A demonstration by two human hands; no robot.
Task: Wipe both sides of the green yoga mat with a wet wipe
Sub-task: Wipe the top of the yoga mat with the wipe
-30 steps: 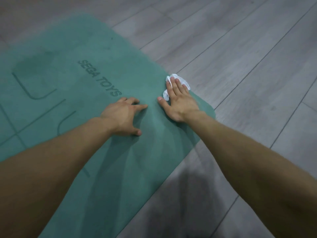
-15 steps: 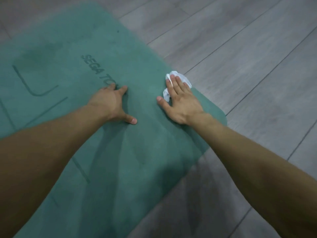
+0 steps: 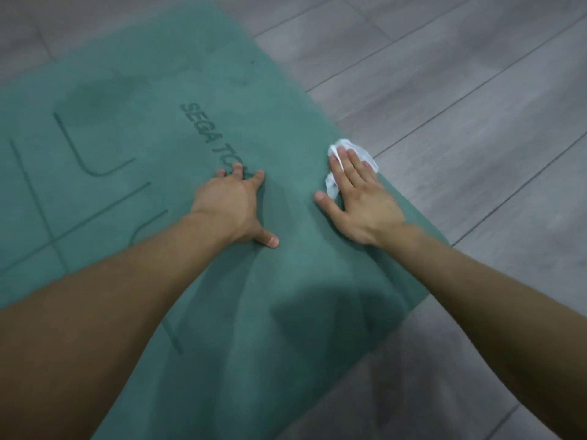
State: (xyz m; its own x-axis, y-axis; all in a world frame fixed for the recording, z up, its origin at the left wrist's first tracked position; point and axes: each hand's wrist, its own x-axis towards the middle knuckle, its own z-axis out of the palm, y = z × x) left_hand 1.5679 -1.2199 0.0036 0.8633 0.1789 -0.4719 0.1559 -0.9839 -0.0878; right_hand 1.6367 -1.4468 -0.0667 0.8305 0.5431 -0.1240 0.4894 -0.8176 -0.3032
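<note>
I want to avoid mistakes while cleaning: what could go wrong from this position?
1. The wet wipe under the right hand lies at the edge of the green yoga mat, beside the floor; an outward stroke might pick up floor dirt.
2. The wipe is bunched, so it may clean only a narrow strip.
3. The left hand covers part of the mat, which could be skipped.

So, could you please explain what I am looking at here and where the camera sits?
There is no machine here: a person wears one camera on the head, looking down at their own two bare arms. A green yoga mat printed with dark lines and letters lies on a grey plank floor. The left hand rests spread on the mat. The right hand lies flat near the mat's edge, pressing a white wet wipe under straight fingers. Nothing is gripped.
</note>
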